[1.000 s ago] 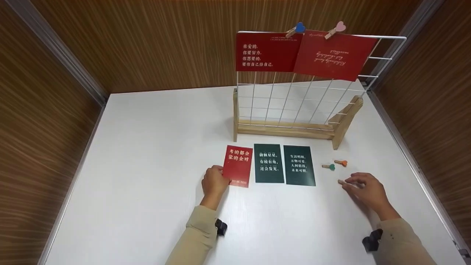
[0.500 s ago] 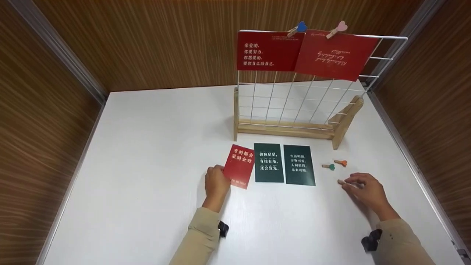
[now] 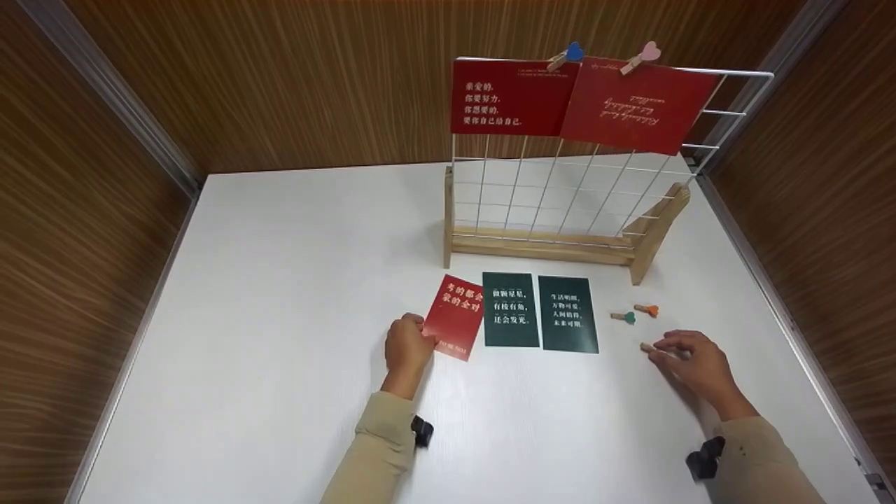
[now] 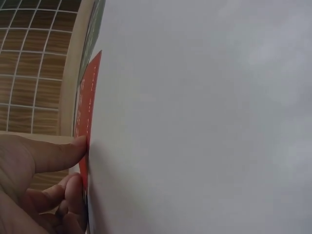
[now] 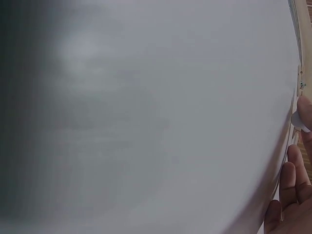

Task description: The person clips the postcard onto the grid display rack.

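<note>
My left hand [image 3: 407, 346] pinches the lower left edge of a red card [image 3: 455, 318] with white writing. In the left wrist view the thumb lies on the card's printed face. The card sits slanted, its upper right corner meeting the left edge of a dark green card [image 3: 511, 310]; whether it slips under is unclear. A second green card [image 3: 568, 314] lies just right of that one. On the right, my right hand [image 3: 700, 360] pinches a small wooden clothespin [image 3: 647, 347], whose white heart [image 5: 298, 122] shows between thumb and finger in the right wrist view.
Two clothespins, one with a green heart [image 3: 628, 318] and one orange [image 3: 652, 310], lie beyond the right hand. Behind the cards stands a white wire grid rack [image 3: 539, 185] on a wooden base [image 3: 542, 246]. Two red cards [image 3: 514, 98] hang from it by clothespins.
The red card has turned clockwise and slid slightly right against the green card, moved by my left hand. My right hand stays nearly still with its clothespin.
</note>
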Tool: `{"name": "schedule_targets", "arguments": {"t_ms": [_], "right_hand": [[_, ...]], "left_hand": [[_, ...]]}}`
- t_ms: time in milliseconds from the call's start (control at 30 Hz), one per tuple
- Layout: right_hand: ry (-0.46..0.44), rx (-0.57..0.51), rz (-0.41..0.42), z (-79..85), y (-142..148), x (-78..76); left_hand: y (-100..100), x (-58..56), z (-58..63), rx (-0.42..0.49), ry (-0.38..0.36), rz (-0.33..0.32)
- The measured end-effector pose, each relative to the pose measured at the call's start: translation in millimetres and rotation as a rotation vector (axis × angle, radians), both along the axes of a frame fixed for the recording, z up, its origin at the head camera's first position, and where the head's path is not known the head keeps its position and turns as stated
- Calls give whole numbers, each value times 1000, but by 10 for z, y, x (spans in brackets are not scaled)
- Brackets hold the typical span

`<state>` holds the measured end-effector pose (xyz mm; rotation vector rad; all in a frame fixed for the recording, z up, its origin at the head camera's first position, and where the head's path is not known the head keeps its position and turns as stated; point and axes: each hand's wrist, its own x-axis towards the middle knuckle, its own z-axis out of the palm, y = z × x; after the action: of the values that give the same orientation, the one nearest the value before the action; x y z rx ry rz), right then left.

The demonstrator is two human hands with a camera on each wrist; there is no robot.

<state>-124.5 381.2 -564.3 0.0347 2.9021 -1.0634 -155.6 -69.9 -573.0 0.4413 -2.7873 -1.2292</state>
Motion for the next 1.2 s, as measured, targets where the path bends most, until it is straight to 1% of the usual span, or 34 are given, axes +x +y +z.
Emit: {"name": "schedule_targets", "arguments": {"t_ms": [167, 300, 533, 600, 733, 800, 967, 1100, 1200], "right_hand": [[-4, -9, -4, 7, 4, 8], [-28, -31, -11, 20, 14, -1], [-79, -40, -29, 53, 42, -21], [-91, -51, -40, 59, 50, -27], [-94, -78, -42, 67, 72, -43], [-80, -113, -31, 71, 80, -43], [-39, -207, -14, 79, 99, -37], [-32, -227, -29, 93, 105, -42], [-26, -258, -38, 99, 110, -50]], "left_hand": [[-34, -17, -2, 22, 0, -2], [-71, -30, 16, 36, -17, -16], [-169, -63, 69, 111, -99, -31], [-209, -69, 73, 114, -114, -27], [-290, -74, 79, 166, -154, -25], [-329, -81, 84, 201, -172, -23], [-422, -104, 109, 339, -182, -45], [-461, -115, 113, 469, -203, -45], [-478, -125, 97, 539, -217, -42]]}}
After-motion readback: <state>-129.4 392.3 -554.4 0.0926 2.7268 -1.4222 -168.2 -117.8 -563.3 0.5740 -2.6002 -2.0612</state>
